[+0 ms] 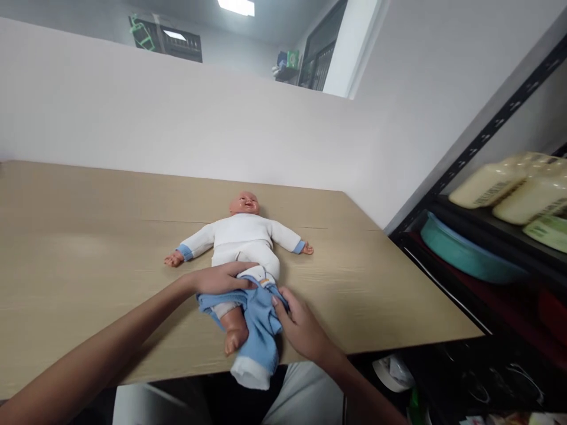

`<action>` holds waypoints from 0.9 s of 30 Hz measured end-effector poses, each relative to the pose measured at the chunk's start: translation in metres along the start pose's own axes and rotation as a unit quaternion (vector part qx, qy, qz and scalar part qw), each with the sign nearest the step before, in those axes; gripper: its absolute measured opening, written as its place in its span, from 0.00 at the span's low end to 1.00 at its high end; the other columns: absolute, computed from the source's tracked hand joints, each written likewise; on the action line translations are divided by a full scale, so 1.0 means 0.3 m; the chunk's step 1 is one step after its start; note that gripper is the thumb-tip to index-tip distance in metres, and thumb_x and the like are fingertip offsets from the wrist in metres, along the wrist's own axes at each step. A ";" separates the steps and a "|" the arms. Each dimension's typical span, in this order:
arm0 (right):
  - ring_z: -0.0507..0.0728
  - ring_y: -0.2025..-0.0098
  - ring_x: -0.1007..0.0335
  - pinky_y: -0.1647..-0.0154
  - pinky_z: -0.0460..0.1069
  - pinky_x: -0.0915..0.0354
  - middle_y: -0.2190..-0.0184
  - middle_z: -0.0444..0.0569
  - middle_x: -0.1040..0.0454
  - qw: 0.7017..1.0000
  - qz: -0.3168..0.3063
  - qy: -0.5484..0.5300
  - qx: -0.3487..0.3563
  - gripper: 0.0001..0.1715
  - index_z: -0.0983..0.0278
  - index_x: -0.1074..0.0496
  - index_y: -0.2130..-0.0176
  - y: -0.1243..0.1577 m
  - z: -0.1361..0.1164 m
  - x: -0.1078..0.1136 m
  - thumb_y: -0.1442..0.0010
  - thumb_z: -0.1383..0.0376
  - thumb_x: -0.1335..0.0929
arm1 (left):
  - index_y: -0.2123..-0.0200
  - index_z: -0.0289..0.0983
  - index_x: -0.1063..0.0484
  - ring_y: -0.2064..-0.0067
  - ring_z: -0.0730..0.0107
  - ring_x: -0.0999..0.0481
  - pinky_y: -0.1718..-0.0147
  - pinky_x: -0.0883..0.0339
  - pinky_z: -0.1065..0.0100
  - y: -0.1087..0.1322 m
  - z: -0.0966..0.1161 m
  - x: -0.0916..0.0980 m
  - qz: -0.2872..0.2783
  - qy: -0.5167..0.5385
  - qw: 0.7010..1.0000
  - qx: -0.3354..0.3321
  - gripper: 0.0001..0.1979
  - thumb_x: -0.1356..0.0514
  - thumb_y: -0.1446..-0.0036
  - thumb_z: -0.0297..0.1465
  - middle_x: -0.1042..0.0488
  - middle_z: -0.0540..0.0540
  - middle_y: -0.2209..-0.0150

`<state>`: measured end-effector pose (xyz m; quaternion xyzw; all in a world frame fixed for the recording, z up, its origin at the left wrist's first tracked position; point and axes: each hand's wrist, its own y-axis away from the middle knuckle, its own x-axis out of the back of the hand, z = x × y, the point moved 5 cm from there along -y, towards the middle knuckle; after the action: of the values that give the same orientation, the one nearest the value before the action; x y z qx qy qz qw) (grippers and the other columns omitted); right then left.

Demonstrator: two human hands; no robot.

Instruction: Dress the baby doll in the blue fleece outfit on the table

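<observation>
A baby doll (243, 230) lies on its back on the table, head toward the wall and arms spread. It wears a white long-sleeved top with blue cuffs. Blue doll trousers (260, 316) with white trim are bunched about its legs; one bare leg (234, 327) shows, while the other is hidden by the cloth. My left hand (221, 278) lies across the doll's lower body, closed on the trousers' upper edge. On the opposite side, my right hand (301, 324) pinches the blue cloth between thumb and fingers. One white cuff hangs past the table's front edge.
The wooden table (97, 248) meets a white wall (177, 124) at the back. To the right, a dark shelf rack holds cream-coloured bottles (491, 180) and a teal basin (469, 251). My legs are under the table's front edge.
</observation>
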<state>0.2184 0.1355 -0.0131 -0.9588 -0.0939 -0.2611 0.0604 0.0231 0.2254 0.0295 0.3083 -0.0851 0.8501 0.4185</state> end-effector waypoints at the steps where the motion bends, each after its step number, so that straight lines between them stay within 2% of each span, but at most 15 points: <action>1: 0.63 0.48 0.25 0.45 0.57 0.30 0.51 0.54 0.20 1.000 -0.014 -0.022 0.003 0.21 0.60 0.27 0.50 -0.038 0.005 -0.002 0.25 0.49 0.39 | 0.39 0.41 0.26 0.35 0.48 0.28 0.35 0.37 0.58 0.004 -0.021 0.020 0.019 0.007 1.000 0.014 0.23 0.40 0.33 0.44 0.24 0.44 0.37; 3: 0.65 0.41 0.28 0.40 0.58 0.31 0.44 0.55 0.22 0.997 -0.050 -0.052 0.014 0.25 0.60 0.27 0.44 -0.113 0.011 0.001 0.27 0.46 0.37 | 0.40 0.39 0.26 0.36 0.47 0.29 0.35 0.38 0.58 0.014 -0.052 0.055 0.041 0.027 0.998 0.027 0.24 0.39 0.35 0.44 0.24 0.43 0.38; 5: 0.65 0.42 0.28 0.40 0.58 0.31 0.43 0.54 0.23 0.990 -0.119 -0.064 0.032 0.29 0.60 0.28 0.41 -0.189 0.007 0.007 0.31 0.45 0.32 | 0.41 0.37 0.26 0.38 0.46 0.28 0.38 0.36 0.59 0.026 -0.066 0.080 0.046 0.035 0.998 0.015 0.26 0.36 0.38 0.45 0.24 0.42 0.41; 8: 0.61 0.54 0.26 0.52 0.54 0.29 0.54 0.49 0.22 0.964 -0.254 -0.058 0.060 0.31 0.62 0.24 0.47 -0.289 -0.006 0.016 0.40 0.45 0.24 | 0.46 0.36 0.25 0.45 0.48 0.26 0.47 0.31 0.62 0.038 -0.077 0.093 0.031 0.036 0.999 -0.005 0.33 0.26 0.51 0.48 0.23 0.43 0.48; 10: 0.57 0.61 0.29 0.60 0.50 0.31 0.61 0.44 0.24 0.950 -0.303 -0.042 0.066 0.29 0.63 0.22 0.54 -0.339 -0.005 0.023 0.45 0.46 0.21 | 0.52 0.37 0.24 0.50 0.52 0.25 0.52 0.31 0.64 0.039 -0.084 0.093 0.029 0.032 0.999 -0.012 0.32 0.22 0.57 0.46 0.23 0.46 0.54; 11: 0.56 0.63 0.30 0.62 0.49 0.33 0.64 0.43 0.25 0.946 -0.313 -0.036 0.071 0.28 0.63 0.22 0.57 -0.358 -0.003 0.025 0.47 0.46 0.20 | 0.54 0.37 0.24 0.52 0.54 0.25 0.54 0.31 0.65 0.037 -0.087 0.091 0.030 0.035 0.999 -0.015 0.30 0.22 0.56 0.45 0.24 0.47 0.56; 13: 0.56 0.64 0.31 0.64 0.48 0.34 0.66 0.43 0.25 0.951 -0.291 -0.039 0.092 0.27 0.63 0.22 0.61 -0.382 0.003 0.029 0.47 0.46 0.20 | 0.57 0.38 0.25 0.55 0.58 0.25 0.56 0.31 0.66 0.032 -0.094 0.087 0.030 0.055 0.998 -0.024 0.24 0.25 0.50 0.44 0.25 0.49 0.59; 15: 0.56 0.64 0.30 0.62 0.49 0.34 0.66 0.44 0.24 0.965 -0.224 -0.053 0.125 0.25 0.63 0.23 0.61 -0.390 0.013 0.036 0.44 0.47 0.21 | 0.55 0.38 0.25 0.57 0.61 0.25 0.57 0.31 0.67 0.027 -0.096 0.079 0.015 0.086 0.995 -0.043 0.20 0.28 0.44 0.44 0.25 0.49 0.60; 18: 0.57 0.63 0.29 0.60 0.50 0.33 0.66 0.45 0.23 0.977 -0.128 -0.044 0.165 0.21 0.62 0.25 0.61 -0.376 0.039 0.040 0.37 0.47 0.25 | 0.53 0.38 0.26 0.58 0.62 0.25 0.57 0.31 0.67 0.023 -0.098 0.076 0.004 0.103 0.993 -0.059 0.18 0.32 0.38 0.44 0.25 0.49 0.60; 20: 0.57 0.64 0.29 0.60 0.51 0.33 0.67 0.46 0.23 0.979 -0.099 -0.019 0.177 0.20 0.61 0.26 0.60 -0.364 0.056 0.038 0.34 0.47 0.28 | 0.51 0.38 0.25 0.55 0.61 0.25 0.55 0.30 0.66 0.023 -0.098 0.079 0.012 0.103 0.993 -0.056 0.19 0.33 0.37 0.45 0.24 0.48 0.58; 22: 0.58 0.64 0.29 0.61 0.51 0.32 0.66 0.46 0.24 0.977 -0.107 -0.016 0.182 0.22 0.61 0.27 0.58 -0.358 0.060 0.039 0.34 0.45 0.29 | 0.49 0.39 0.25 0.51 0.58 0.24 0.49 0.30 0.64 0.024 -0.099 0.085 0.026 0.103 0.993 -0.050 0.20 0.34 0.36 0.46 0.23 0.47 0.54; 23: 0.58 0.63 0.29 0.60 0.51 0.32 0.65 0.47 0.23 0.974 -0.131 -0.026 0.182 0.24 0.61 0.27 0.56 -0.356 0.056 0.039 0.35 0.44 0.28 | 0.48 0.40 0.26 0.48 0.56 0.25 0.46 0.31 0.63 0.025 -0.102 0.087 0.036 0.100 0.993 -0.046 0.21 0.34 0.36 0.47 0.23 0.46 0.51; 27: 0.63 0.53 0.26 0.50 0.55 0.29 0.54 0.50 0.21 0.943 -0.269 -0.038 0.190 0.39 0.61 0.23 0.49 -0.347 0.000 0.047 0.50 0.41 0.19 | 0.42 0.40 0.27 0.37 0.50 0.30 0.35 0.38 0.60 0.030 -0.134 0.092 0.083 0.078 0.993 0.003 0.27 0.33 0.38 0.48 0.25 0.43 0.41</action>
<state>0.2081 0.2392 0.0012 -0.8777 -0.3984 -0.2084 0.1656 -0.0147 0.2542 0.0149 0.2345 -0.0752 0.9036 0.3505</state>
